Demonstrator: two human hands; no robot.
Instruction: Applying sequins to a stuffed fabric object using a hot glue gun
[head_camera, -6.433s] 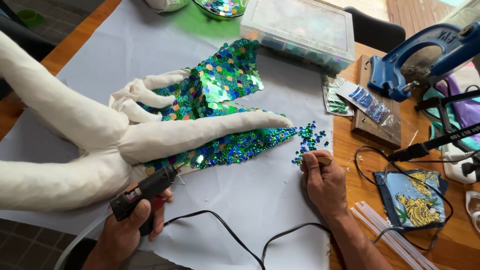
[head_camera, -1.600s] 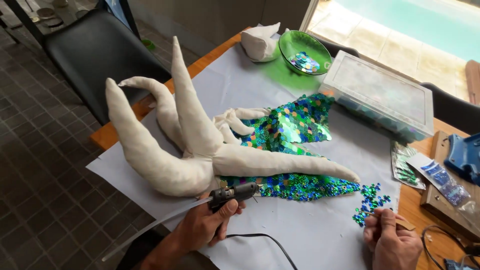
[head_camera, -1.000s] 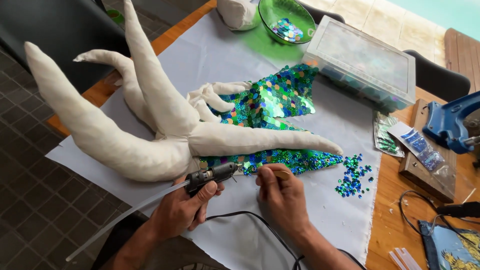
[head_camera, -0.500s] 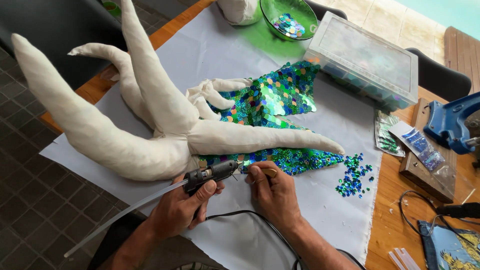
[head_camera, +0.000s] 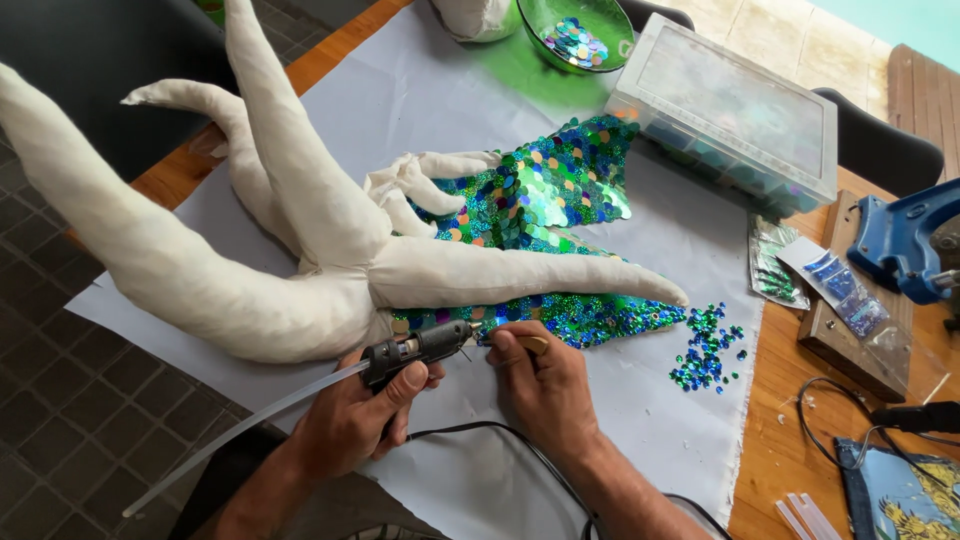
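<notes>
At the left of the frame lies one stuffed cream fabric figure (head_camera: 300, 260) with several long tapering limbs, spread over one pale sheet (head_camera: 420, 90) that covers the wooden counter (head_camera: 790, 450).

Low and left of centre, the left hand (head_camera: 350, 420) is wrapped around one black hot glue gun (head_camera: 415, 350). A clear glue stick (head_camera: 240, 425) trails from the gun's back toward the lower left, and its nozzle points right, close to the fingers of the other hand.

Just right of it, the right hand (head_camera: 545, 385) has thumb and fingertips pressed together on something small at the lower edge of the sequined fabric (head_camera: 545, 195); what it pinches is too small to tell. That green and blue piece lies under the figure's limbs at centre frame.

Further right sits one loose pile of sequins (head_camera: 705, 350). At the top are one green bowl (head_camera: 600, 45) holding sequins and one clear plastic organiser box (head_camera: 735, 110). At the right edge is one blue tool (head_camera: 900, 245).

Compared with half a second ago, the right hand's fingertips have closed up to the gun's nozzle; the left hand's grip is unchanged.
</notes>
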